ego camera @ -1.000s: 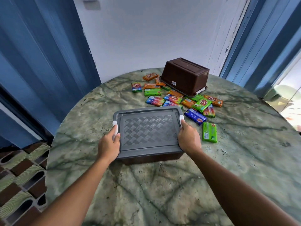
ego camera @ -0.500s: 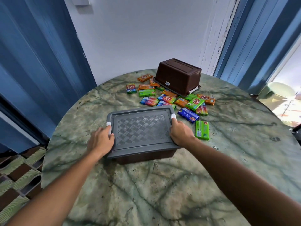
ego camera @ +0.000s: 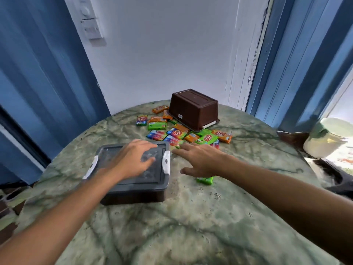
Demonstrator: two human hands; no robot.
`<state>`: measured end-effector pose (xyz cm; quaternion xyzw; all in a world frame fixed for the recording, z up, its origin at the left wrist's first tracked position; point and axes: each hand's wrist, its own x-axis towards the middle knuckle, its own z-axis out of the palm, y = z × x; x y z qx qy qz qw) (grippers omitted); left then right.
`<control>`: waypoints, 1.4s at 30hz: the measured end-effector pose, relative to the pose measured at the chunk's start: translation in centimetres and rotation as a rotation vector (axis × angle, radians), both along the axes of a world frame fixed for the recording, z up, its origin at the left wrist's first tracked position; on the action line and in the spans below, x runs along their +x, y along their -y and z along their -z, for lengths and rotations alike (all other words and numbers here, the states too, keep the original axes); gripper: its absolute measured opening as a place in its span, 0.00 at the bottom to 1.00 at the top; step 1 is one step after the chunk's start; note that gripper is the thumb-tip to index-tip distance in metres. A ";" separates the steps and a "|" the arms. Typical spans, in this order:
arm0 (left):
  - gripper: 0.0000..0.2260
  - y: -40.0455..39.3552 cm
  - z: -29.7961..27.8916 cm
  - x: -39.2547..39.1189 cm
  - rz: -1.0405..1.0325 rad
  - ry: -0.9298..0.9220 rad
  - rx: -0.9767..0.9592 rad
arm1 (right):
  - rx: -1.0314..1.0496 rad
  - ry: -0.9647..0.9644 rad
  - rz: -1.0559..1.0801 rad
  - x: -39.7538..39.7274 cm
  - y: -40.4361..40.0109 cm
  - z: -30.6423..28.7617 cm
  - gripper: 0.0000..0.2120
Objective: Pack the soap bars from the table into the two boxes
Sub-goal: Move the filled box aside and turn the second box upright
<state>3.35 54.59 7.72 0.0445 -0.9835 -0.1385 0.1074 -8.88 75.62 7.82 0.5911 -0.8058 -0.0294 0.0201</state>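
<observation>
A brown box with a grey lid (ego camera: 133, 186) and white side clips stands closed on the table in front of me. My left hand (ego camera: 133, 159) lies flat on the lid, fingers spread. Just right of the box, my right hand (ego camera: 198, 159) hovers open above the table, partly covering a green soap bar (ego camera: 205, 180). Behind it lies a heap of wrapped soap bars (ego camera: 177, 133) in orange, green and rainbow wrappers. A second brown box (ego camera: 193, 109) rests upside down on the far side of the heap, over its lid.
The round green marble table (ego camera: 191, 226) stands against a white wall with blue curtains (ego camera: 38, 83) on both sides. A pale round pot (ego camera: 328, 140) sits beyond the table's right edge. Patterned floor shows at the left.
Both hands have let go of the sides of the lidded box. The left hand moved onto the lid and the right hand moved out to the right, toward the soap bars. The view tilted up.
</observation>
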 end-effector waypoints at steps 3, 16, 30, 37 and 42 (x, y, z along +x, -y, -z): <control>0.21 -5.2 0.2 -1.4 -0.034 -0.010 -0.028 | -0.020 -0.006 -0.096 -1.8 -4.7 -0.5 0.34; 0.24 -13.4 -1.0 -5.7 -0.245 0.069 -0.008 | -0.007 -0.051 -0.288 -13.6 -11.5 -1.3 0.32; 0.22 -16.5 0.2 -22.0 -0.298 0.147 -0.098 | 0.053 -0.060 -0.413 -31.3 -11.0 0.0 0.32; 0.21 -22.5 -0.4 -27.7 -0.440 0.087 -0.188 | -0.004 -0.068 -0.591 -40.1 -12.1 -0.3 0.32; 0.23 -27.1 -1.1 -31.2 -0.511 0.229 -0.160 | 0.047 -0.087 -0.697 -45.3 -13.7 -0.6 0.33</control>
